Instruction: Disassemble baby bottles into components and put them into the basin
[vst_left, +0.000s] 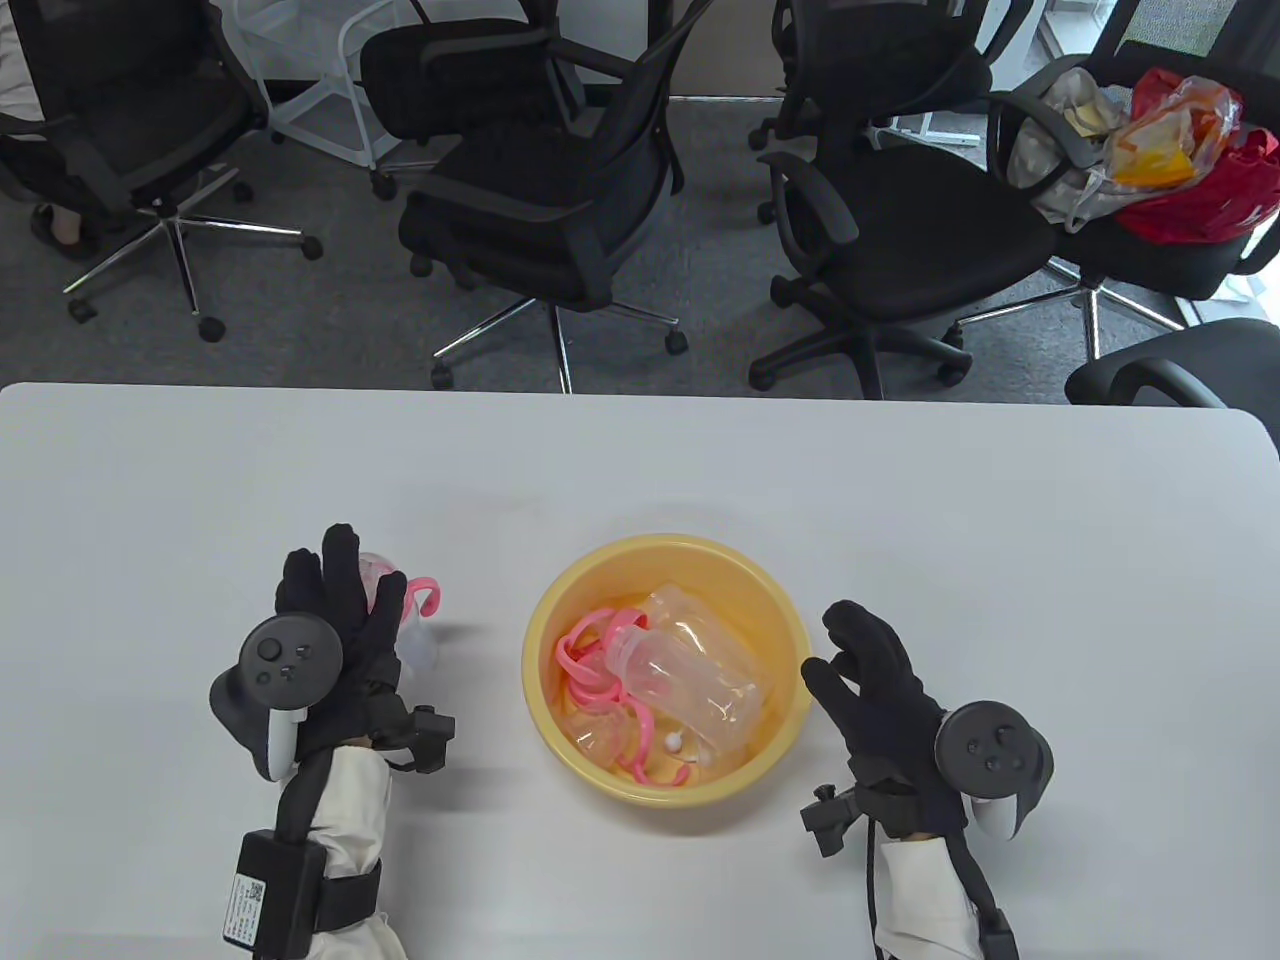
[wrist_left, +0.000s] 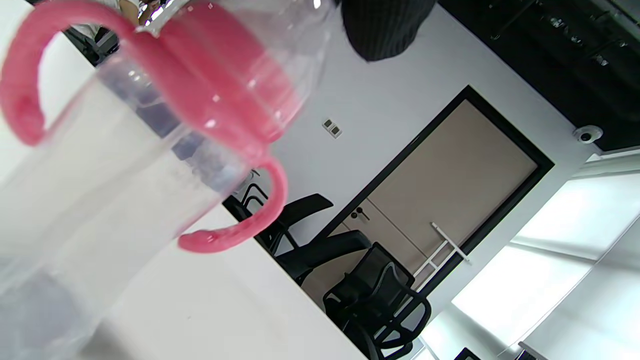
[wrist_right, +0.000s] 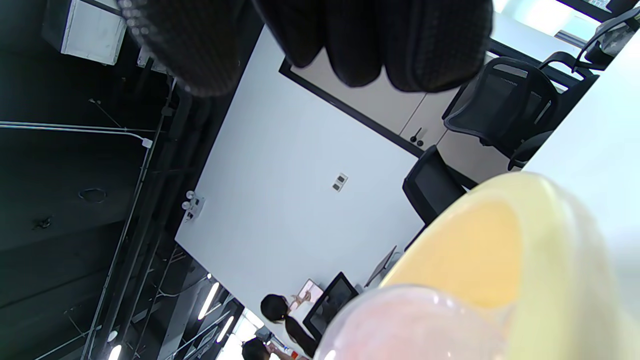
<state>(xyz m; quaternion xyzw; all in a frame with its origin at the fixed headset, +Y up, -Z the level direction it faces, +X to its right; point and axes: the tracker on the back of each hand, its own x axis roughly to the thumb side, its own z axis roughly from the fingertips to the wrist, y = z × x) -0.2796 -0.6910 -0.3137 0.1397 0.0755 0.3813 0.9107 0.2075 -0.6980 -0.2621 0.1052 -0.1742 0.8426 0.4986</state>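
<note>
A clear baby bottle (vst_left: 418, 635) with a pink handled collar (vst_left: 425, 590) stands on the white table left of the basin. My left hand (vst_left: 345, 600) reaches over it and grips it near the top. In the left wrist view the bottle (wrist_left: 100, 200) and its collar (wrist_left: 215, 95) fill the frame, with one fingertip (wrist_left: 385, 25) above. The yellow basin (vst_left: 660, 548) holds another clear bottle (vst_left: 695, 675), pink handle rings (vst_left: 585, 670), a clear nipple (vst_left: 600, 735) and a small white piece (vst_left: 675, 742). My right hand (vst_left: 835, 650) hovers by the basin's right rim with loose, spread fingers (wrist_right: 360, 40), holding nothing.
Black office chairs (vst_left: 560, 200) stand on the floor beyond the table's far edge (vst_left: 640, 388). One chair at the far right carries bags (vst_left: 1180, 150). The right wrist view shows the basin's outer wall (wrist_right: 540, 260) close below my fingers.
</note>
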